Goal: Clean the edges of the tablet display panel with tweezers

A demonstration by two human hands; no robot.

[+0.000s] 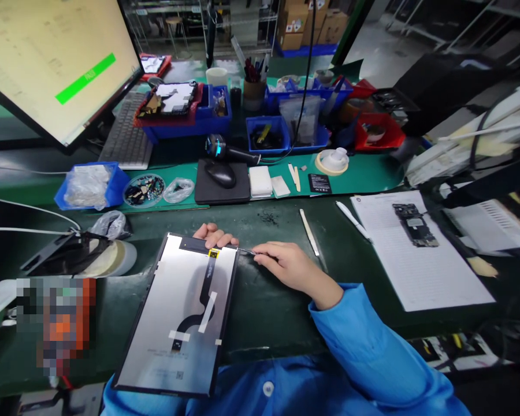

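A tablet-size display panel (156, 323) leans against my front, its silvery back facing me. A black flex cable (207, 280) runs down that back, fixed with strips of white tape and ending at a yellow-edged connector (214, 253) near the top. My left hand (215, 236) grips the panel's top edge, fingers curled over it and the thumb hidden behind. Between thumb and fingers of my right hand (292, 268) is a slim metal tool, seemingly tweezers (247, 252), its tip at the panel's upper right corner.
Beyond the panel are a black mouse (221, 174), a barcode scanner (231, 152) and blue parts bins (266, 133). A monitor (60, 63) stands at left. On the right, papers (420, 266) carry a circuit board (415, 225). A white pen (354, 221) and a pale stick (309, 232) lie nearby.
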